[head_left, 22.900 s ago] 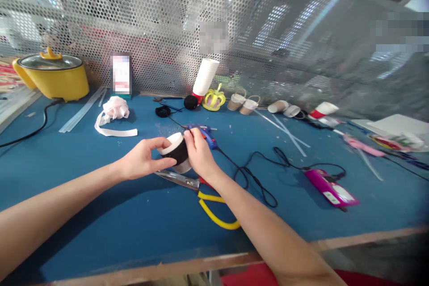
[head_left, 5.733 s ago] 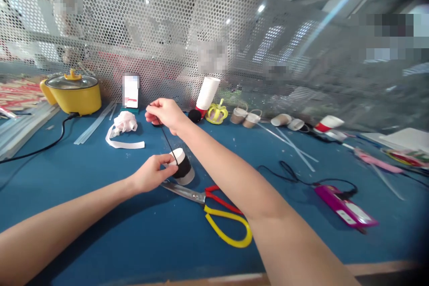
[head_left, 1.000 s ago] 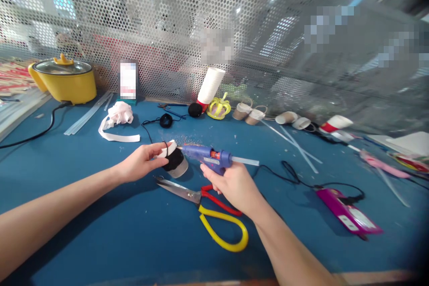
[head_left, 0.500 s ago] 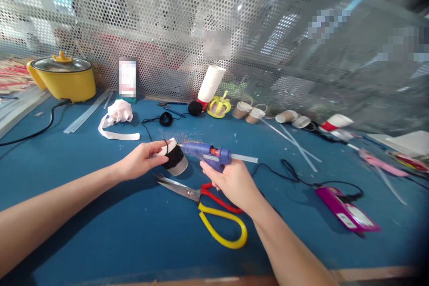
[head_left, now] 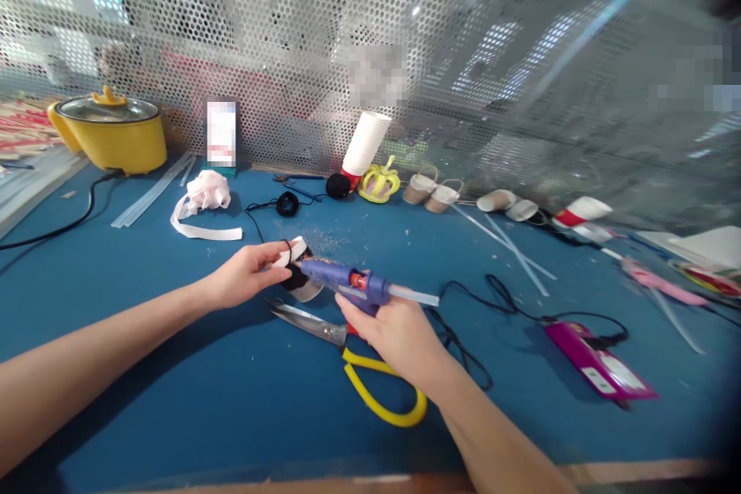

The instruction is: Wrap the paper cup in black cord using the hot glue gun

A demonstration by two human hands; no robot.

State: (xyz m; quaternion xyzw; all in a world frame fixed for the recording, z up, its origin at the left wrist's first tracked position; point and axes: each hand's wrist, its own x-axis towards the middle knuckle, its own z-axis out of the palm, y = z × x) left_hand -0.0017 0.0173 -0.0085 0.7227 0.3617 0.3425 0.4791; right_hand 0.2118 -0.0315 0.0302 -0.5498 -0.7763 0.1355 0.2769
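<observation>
Tilted on the blue table, a small paper cup (head_left: 308,292) with a black band and a white strip is pinched by my left hand (head_left: 250,275). Black cord runs over its white part and back to a small black coil (head_left: 287,204). My right hand (head_left: 399,328) grips a blue glue gun (head_left: 347,282) with a clear glue stick out of its back. The gun's nozzle is at the cup's black side, close to my left fingertips; contact cannot be made out. Scissors (head_left: 316,324) with red and yellow handles lie beneath the gun, the red handle mostly hidden by my right hand.
A yellow electric pot (head_left: 116,143), crumpled white ribbon (head_left: 207,191) and a phone (head_left: 221,133) stand at the back left. White stacked cups (head_left: 367,143), a yellow crown-like piece (head_left: 379,182) and small baskets (head_left: 420,188) line the mesh wall. A purple power strip (head_left: 602,361) lies right.
My right hand has brought the glue gun slightly left and down, its nozzle now lower on the cup's black side. My left hand and the cup stay nearly still.
</observation>
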